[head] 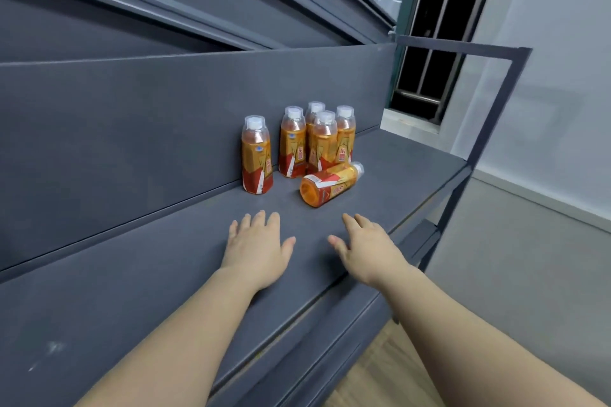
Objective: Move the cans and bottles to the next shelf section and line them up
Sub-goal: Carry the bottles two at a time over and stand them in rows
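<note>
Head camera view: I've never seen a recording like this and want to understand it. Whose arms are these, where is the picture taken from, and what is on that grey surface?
There is no machine here. A person wears a wide-angle camera on the head, looking forward and down, so the arms are their own. The left hand and the right hand are stretched out with straight fingers over a grey shelf, and both hold nothing. Ahead of them stand five orange drink bottles with white caps, close to the shelf's back wall. A sixth bottle lies on its side in front of them. No cans show.
</note>
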`<state>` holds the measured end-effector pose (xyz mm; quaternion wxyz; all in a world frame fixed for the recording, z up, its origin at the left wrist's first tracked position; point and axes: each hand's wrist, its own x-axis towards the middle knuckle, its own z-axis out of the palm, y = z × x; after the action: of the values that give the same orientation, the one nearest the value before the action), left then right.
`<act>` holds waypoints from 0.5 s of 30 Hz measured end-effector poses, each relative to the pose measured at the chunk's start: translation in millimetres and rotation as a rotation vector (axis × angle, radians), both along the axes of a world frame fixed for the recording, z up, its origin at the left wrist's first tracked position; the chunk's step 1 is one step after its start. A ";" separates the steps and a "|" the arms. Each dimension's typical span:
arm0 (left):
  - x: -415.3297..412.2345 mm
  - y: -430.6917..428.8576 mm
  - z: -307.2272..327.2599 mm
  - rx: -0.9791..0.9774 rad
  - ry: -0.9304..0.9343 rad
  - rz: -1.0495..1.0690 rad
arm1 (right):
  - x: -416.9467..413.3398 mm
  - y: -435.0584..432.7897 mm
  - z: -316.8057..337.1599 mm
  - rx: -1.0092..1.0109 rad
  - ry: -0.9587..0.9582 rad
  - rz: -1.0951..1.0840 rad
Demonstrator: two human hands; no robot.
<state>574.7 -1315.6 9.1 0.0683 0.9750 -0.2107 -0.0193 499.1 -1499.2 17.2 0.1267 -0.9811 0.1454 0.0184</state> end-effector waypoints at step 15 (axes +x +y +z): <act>79.5 -33.5 -8.8 -0.001 0.013 0.217 | 129.2 -62.4 -6.5 0.026 -0.084 0.099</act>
<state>654.2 -1349.1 0.3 0.0718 0.9919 -0.1036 -0.0182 628.4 -1561.6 10.7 0.1444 -0.9852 0.0912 -0.0146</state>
